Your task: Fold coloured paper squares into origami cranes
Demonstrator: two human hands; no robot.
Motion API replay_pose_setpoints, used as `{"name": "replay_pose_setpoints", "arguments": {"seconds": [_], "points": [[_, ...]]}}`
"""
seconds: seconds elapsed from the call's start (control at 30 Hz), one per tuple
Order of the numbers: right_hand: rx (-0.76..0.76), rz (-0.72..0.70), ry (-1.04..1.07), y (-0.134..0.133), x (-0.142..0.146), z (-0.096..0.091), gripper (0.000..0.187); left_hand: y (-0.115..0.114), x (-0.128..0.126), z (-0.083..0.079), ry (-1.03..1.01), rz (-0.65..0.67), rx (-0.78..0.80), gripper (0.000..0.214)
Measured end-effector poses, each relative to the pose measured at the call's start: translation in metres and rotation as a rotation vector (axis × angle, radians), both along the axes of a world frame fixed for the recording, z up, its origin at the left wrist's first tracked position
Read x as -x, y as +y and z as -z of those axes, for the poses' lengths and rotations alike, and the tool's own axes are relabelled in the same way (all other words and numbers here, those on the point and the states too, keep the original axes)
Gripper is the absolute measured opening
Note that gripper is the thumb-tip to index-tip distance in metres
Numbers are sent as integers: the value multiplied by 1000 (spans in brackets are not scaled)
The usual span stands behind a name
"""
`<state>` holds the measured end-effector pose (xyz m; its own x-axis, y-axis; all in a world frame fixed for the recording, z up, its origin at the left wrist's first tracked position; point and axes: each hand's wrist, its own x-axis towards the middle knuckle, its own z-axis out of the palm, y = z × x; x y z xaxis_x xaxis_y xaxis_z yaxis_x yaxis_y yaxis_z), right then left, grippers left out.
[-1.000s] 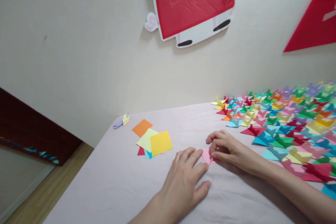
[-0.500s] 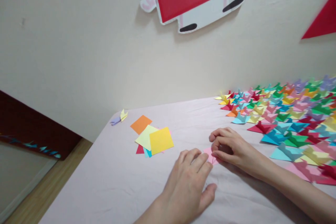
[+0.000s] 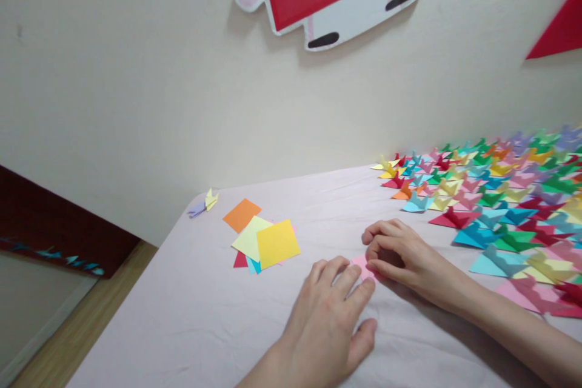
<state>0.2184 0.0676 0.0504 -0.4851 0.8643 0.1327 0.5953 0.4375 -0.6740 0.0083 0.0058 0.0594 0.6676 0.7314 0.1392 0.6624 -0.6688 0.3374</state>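
Head view, left to right: a small folded lilac-and-yellow piece (image 3: 202,204) lies alone near the far left corner of the table (image 3: 191,327), which is covered in pale pink cloth. Next comes a loose fan of paper squares: an orange square (image 3: 241,214) farthest back, a pale yellow square (image 3: 245,239) overlapping it, and a bright yellow square (image 3: 277,244) on top, with red and blue corners peeking out beneath.

Your left hand (image 3: 330,318) rests palm down on the cloth, fingers loosely spread and nearly flat, gripping nothing; its fingertips reach the near edge of the pink paper (image 3: 363,266). That paper sits flat on the cloth between your two hands, mostly covered. Only a small wedge shows, its corner pointing away towards the wall; you cannot tell its long axis.

Your right hand (image 3: 402,254) is curled over the paper's right side, thumb tip pressed on it; whether it pinches the sheet cannot be told.

Rows of folded paper cranes (image 3: 495,206) in many colours fill the table's right side.
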Motion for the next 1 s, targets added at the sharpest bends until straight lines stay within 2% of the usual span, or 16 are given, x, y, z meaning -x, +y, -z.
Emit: {"name": "replay_pose_setpoints", "arguments": {"seconds": [0.6, 1.0], "points": [[-25, 16, -25, -1, 3, 1, 18, -1, 0, 1, 24, 1, -54, 39], [-64, 18, -8, -3, 4, 3, 16, -1, 0, 1, 47, -4, -34, 42]]}}
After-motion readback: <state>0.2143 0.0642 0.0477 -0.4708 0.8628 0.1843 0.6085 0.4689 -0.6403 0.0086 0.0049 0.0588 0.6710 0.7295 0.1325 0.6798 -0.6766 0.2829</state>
